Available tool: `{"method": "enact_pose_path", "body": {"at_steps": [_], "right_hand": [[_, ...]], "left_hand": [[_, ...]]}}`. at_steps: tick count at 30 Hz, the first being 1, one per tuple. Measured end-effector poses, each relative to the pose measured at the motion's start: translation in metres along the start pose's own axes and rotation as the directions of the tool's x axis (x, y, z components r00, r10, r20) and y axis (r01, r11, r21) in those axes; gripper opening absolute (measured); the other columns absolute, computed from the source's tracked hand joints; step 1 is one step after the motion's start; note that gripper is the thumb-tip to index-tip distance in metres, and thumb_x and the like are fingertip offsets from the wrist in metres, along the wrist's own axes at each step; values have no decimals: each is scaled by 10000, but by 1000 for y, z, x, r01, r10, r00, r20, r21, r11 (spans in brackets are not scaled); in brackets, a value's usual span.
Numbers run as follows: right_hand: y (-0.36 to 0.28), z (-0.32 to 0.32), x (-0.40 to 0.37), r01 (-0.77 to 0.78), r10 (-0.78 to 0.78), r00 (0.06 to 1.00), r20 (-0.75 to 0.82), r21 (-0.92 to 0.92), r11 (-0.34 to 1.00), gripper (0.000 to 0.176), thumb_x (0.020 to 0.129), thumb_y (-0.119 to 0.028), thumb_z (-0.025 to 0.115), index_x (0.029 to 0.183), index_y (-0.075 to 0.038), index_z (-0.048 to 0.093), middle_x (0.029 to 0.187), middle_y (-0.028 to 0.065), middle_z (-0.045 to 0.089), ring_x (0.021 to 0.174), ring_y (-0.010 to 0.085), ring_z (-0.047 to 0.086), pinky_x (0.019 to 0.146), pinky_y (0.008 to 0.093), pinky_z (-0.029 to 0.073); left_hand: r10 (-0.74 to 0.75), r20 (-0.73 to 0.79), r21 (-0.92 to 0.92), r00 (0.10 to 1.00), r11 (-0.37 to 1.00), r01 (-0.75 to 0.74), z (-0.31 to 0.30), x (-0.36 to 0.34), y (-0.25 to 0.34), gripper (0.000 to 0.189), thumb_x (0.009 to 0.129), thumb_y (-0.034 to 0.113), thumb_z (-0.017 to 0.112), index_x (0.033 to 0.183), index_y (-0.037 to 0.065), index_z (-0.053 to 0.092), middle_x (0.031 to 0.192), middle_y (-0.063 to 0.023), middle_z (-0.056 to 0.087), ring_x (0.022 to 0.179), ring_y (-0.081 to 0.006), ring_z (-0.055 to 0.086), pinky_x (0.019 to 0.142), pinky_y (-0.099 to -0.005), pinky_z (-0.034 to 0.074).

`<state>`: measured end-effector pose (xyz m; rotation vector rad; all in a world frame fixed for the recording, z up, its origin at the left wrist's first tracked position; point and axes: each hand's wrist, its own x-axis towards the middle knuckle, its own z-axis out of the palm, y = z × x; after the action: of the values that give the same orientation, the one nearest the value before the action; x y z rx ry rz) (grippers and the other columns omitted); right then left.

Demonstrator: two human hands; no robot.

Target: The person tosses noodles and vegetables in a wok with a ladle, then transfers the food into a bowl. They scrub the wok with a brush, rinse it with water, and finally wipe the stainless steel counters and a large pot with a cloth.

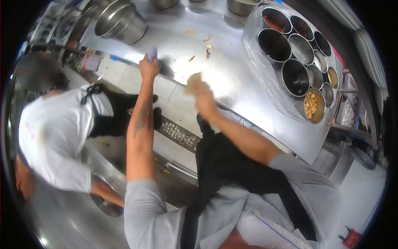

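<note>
My left hand point(149, 69), arm stretched forward at the table's near edge, is closed around a rounded lavender-grey thing point(152, 53) whose kind I cannot make out. My right hand point(203, 94) is smeared by motion and grips a beige, cloth-like thing point(193, 81) just over the table's near edge. Beyond the hands, food scraps point(208, 53) lie scattered on the shiny steel table point(232, 79).
Round metal containers with sauces stand at the right on plastic wrap point(260, 70); one holds pale yellow pieces point(310, 104). Stacked steel pots point(124, 25) sit at the far left. A co-worker in a white shirt point(58, 133) bends over close on my left.
</note>
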<state>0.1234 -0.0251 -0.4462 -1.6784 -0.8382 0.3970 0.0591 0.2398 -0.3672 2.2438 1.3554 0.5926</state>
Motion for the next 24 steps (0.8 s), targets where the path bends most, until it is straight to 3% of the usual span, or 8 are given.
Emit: {"method": "enact_pose_path", "body": {"at_steps": [1,3,6,9,10,12,15,24], "right_hand": [[-32,13,-10,-89,32,974,225,245,965,341,871,-129,578,1188,-10,617,1248,231,611,1155,386,574,991,422,452],[-50,52,-19,-235,201,853,482,11,972,313,821,11,531,1097,-40,670,1135,155,671,995,374,635,921,371,504],[-73,31,2,-359,380,806,455,-135,923,315,819,18,554,1111,-26,664,1062,134,708,905,315,679,841,359,542],[-54,-32,36,-184,126,981,151,477,860,313,891,-158,624,1185,-56,655,1016,125,726,862,167,677,798,351,536],[-53,-56,62,-323,326,944,-52,64,944,345,929,-193,585,1240,-52,628,1035,153,719,867,208,694,795,353,542],[-43,-89,131,-197,115,956,-270,-301,933,367,952,-140,507,1301,-48,575,1106,210,685,964,345,690,858,404,537],[35,-96,224,105,-222,971,-84,-688,718,352,899,-71,487,1226,-58,617,1114,172,680,991,361,641,867,436,520],[-27,59,60,249,-261,965,26,-406,880,337,820,-68,579,1145,-55,669,1199,147,649,1077,317,597,924,399,510]], "left_hand": [[86,10,11,996,996,-87,33,38,-17,329,847,218,642,1106,16,659,1020,-244,668,1001,-419,593,888,-450,474],[340,-93,151,936,934,-325,66,90,-1,341,836,221,659,1117,28,663,1042,-246,652,1047,-415,558,929,-454,450],[395,-95,81,914,918,-389,102,165,43,362,824,222,682,1135,39,667,1047,-230,658,1044,-390,568,929,-455,455],[651,-19,51,759,759,-649,144,185,67,339,844,203,677,1141,40,665,1086,-201,656,1064,-383,561,940,-443,450],[802,33,57,597,595,-802,152,178,67,313,865,188,667,1140,38,662,1113,-186,651,1067,-387,556,949,-436,445],[816,109,-42,567,574,-818,132,148,63,310,861,172,668,1143,42,663,1146,-176,640,1085,-380,550,969,-430,436],[832,240,-200,500,546,-813,90,89,40,330,835,129,674,1154,45,660,1196,-170,616,1110,-377,538,1003,-431,423],[735,336,-352,588,678,-646,-12,-62,-45,403,731,25,678,1133,53,667,1179,-191,632,1143,-396,550,1000,-455,446]]}}
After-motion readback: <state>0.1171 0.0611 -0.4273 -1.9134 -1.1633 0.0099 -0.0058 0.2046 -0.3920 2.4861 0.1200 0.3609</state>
